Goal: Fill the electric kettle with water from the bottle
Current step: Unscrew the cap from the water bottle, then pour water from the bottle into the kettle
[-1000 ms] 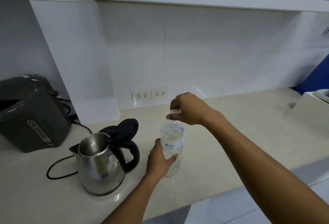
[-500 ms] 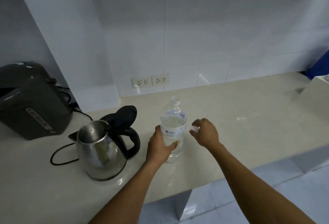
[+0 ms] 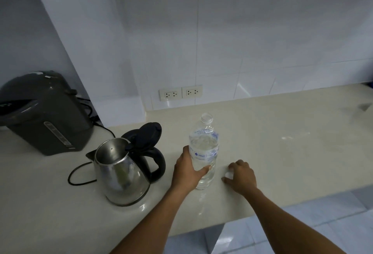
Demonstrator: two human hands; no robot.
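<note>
Kettle (image 3: pixel 121 173) standing left on counter (image 3: pixel 282 132), lid (image 3: pixel 148 135) tipped back, mouth open and ready. Left hand (image 3: pixel 186 174) wrapping bottle (image 3: pixel 203 152), upright just right of kettle, neck uncapped. Right hand (image 3: pixel 241 175) curling narrow over cap (image 3: pixel 229 175), setting it down beside bottle (best clear of pour path). Next: lifting bottle with firm grip, tilting slowly over kettle mouth, avoiding squeeze.

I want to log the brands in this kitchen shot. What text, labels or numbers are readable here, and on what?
"SMART": on the blue badge of the water bottle label, blurry, so a likely reading.
Blue print higher on the bottle: too blurred to read.
Control strip on the dark water boiler: markings too small to read.
Electric kettle: no text visible.
</note>
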